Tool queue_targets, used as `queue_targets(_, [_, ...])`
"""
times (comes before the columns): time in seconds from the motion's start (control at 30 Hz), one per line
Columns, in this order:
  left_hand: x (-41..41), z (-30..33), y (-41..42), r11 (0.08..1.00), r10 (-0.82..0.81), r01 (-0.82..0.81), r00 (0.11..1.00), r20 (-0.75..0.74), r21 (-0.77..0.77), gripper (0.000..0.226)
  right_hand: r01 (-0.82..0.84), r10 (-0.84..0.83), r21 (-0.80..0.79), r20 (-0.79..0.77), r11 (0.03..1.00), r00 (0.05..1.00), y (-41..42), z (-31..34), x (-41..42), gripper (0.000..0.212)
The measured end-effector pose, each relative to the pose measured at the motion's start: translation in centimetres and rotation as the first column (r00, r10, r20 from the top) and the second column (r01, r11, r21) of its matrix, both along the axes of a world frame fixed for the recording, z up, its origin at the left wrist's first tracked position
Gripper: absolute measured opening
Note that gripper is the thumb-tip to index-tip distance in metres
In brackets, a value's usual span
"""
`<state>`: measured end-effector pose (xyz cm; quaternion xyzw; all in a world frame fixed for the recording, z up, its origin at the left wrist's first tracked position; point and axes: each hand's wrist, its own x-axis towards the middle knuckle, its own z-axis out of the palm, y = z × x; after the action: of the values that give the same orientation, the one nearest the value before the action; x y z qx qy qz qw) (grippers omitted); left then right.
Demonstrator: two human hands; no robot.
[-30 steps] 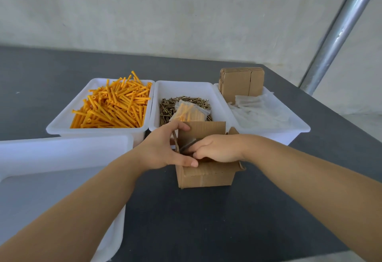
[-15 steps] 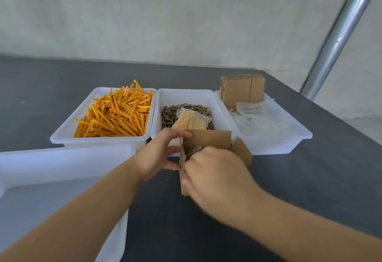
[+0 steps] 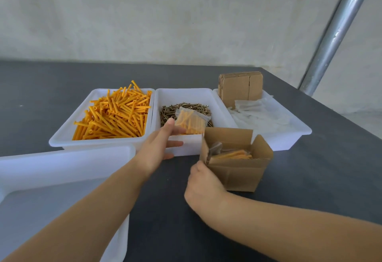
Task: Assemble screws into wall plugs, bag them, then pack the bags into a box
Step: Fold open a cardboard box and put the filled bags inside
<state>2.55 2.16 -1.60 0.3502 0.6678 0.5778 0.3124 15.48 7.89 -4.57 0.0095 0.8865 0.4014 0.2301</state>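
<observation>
A small open cardboard box [image 3: 237, 173] stands on the dark table, with a filled bag of orange plugs [image 3: 233, 155] inside. My right hand [image 3: 203, 183] grips the box's near left corner, fingers curled at the flap. A second filled bag [image 3: 192, 121] lies on the screws [image 3: 186, 109] in the middle white bin [image 3: 184, 93]. My left hand [image 3: 161, 146] reaches to that bag's lower left corner, fingers straight and thumb raised beside it. Whether it has hold of the bag is unclear.
A white bin of loose orange wall plugs [image 3: 113, 117] sits at the left. The right bin [image 3: 297, 127] holds clear bags [image 3: 260, 114] and flat cardboard boxes [image 3: 240, 87]. A large white tub [image 3: 51, 162] fills the near left. A metal pole [image 3: 334, 34] rises at the right.
My left hand left the box flap and moved up to the bag on the screws. My right hand withdrew from the box's top to its near left corner.
</observation>
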Motion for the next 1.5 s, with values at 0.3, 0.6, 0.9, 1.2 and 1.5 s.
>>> queue_targets(0.3, [0.0, -0.3, 0.3, 0.999, -0.02, 0.018, 0.998, -0.064, -0.03, 0.062, 0.171, -0.226, -0.27, -0.19, 0.948, 0.955, 7.4, 0.9, 5.5, 0.023])
queue_targets(0.6, [0.2, -0.3, 0.4, 0.999, -0.012, 0.01, 0.998, -0.067, -0.033, 0.064, 0.328, -0.376, -0.376, -0.061, 0.867, 0.925, 8.1, 3.0, 6.1, 0.011])
queue_targets(0.9, [0.4, -0.3, 0.6, 0.994, 0.085, -0.076, 0.991, -0.107, 0.084, 0.049, 0.034, -0.628, -0.767, -0.498, 0.641, 0.598, 13.8, 11.5, -2.7, 0.022])
queue_targets(1.2, [0.2, -0.9, 1.0, 0.981, 0.16, -0.131, 0.963, -0.215, 0.144, 0.044, 0.246, -0.63, -0.597, -0.606, 0.764, 0.486, 26.7, 8.8, -10.2, 0.038])
queue_targets(1.5, [-0.5, -0.7, 1.2, 0.954, 0.268, -0.228, 0.94, -0.21, 0.195, 0.038, 0.217, -0.702, -0.676, -0.617, 0.705, 0.356, 26.3, 5.6, -10.6, 0.075])
